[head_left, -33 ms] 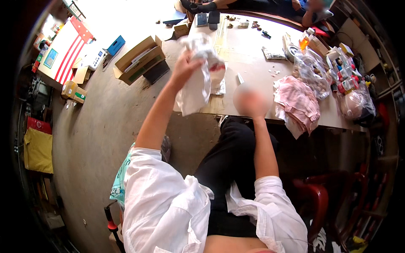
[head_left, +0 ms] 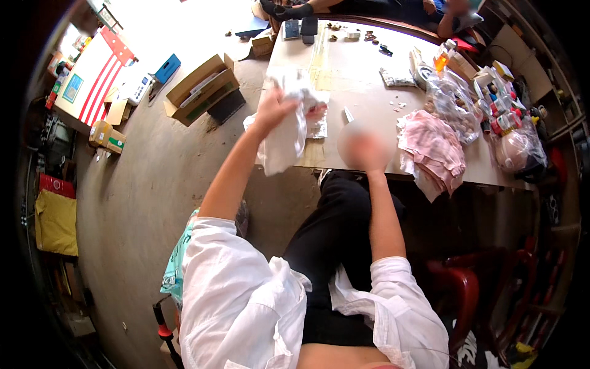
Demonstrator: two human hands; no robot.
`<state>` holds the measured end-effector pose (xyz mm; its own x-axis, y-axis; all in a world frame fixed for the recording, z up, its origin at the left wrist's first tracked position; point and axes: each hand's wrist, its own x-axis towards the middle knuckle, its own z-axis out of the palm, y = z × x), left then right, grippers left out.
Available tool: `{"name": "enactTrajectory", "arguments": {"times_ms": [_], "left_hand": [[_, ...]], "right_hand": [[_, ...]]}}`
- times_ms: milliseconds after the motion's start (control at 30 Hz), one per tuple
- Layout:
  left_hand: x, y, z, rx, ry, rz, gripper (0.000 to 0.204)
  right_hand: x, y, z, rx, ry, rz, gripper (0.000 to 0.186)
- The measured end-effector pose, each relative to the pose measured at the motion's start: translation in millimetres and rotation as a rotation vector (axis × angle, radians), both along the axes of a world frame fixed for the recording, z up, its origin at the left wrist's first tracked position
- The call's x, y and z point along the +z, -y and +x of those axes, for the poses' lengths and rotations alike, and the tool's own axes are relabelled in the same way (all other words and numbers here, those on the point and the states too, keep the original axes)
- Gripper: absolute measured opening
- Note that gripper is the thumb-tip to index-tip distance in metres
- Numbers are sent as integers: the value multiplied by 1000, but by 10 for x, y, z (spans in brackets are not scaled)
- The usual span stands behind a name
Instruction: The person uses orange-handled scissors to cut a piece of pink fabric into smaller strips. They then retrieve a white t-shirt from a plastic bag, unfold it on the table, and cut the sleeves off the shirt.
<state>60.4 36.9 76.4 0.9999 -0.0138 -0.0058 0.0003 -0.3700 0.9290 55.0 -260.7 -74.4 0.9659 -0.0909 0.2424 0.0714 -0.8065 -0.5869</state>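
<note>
My left hand is closed on a crumpled white cloth with a patch of red on its right side. The cloth bunches above the table's near left corner, and its lower end hangs past the edge. My right hand rests at the near edge of the table, its fingers hidden by a blur. Just beyond it a pale, narrow, pointed thing shows; whether the hand holds it I cannot tell. To the right of that hand, a pile of pink cloth droops over the edge.
Clear plastic bags and bottles crowd the right end of the table. Small dark pieces lie at its far side, where another person sits. An open cardboard box stands left on the floor. A dark red chair is lower right.
My left hand has come slightly lower and nearer with the white cloth, whose folds have shifted and whose hanging end sits lower. My right hand stays in place.
</note>
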Motion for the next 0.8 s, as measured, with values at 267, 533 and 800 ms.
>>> {"name": "enactTrajectory", "arguments": {"times_ms": [267, 533, 800], "left_hand": [[-1280, 456, -28, 61, 205, 485, 54], [-1216, 793, 167, 142, 185, 265, 51], [-1218, 874, 6, 241, 365, 313, 42]], "right_hand": [[-139, -5, 28, -32, -114, 40, 37], [67, -8, -25, -49, -145, 98, 32], [442, 168, 15, -259, 39, 168, 20]]}}
